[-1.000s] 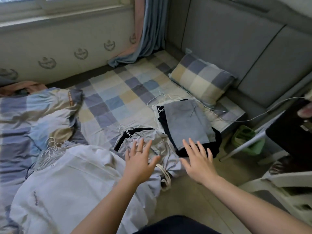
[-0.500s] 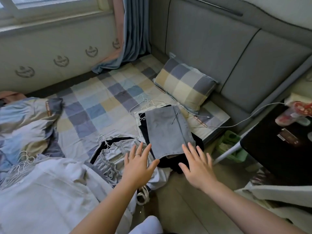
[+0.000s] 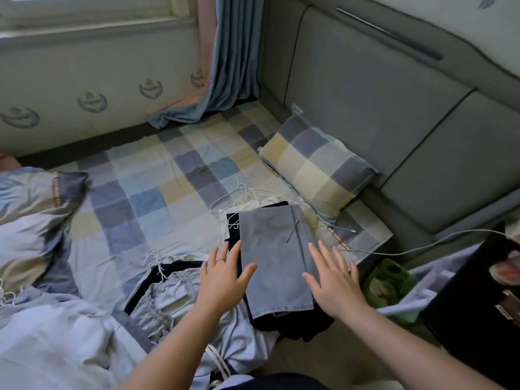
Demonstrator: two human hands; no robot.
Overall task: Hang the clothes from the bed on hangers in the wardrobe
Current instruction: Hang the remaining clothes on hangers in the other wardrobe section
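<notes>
The folded grey cloth lies on top of a dark stack at the near edge of the bed, part of the stack hanging over that edge. The left hand and right hand flank it. Each grip is apart, fingers straight and spread, holding nothing, likely so as to take the pile from both sides and keep its folds. Whether they touch it cannot be told. Wire hangers lie just behind the stack, handy for hanging. A pillow sits beyond.
</notes>
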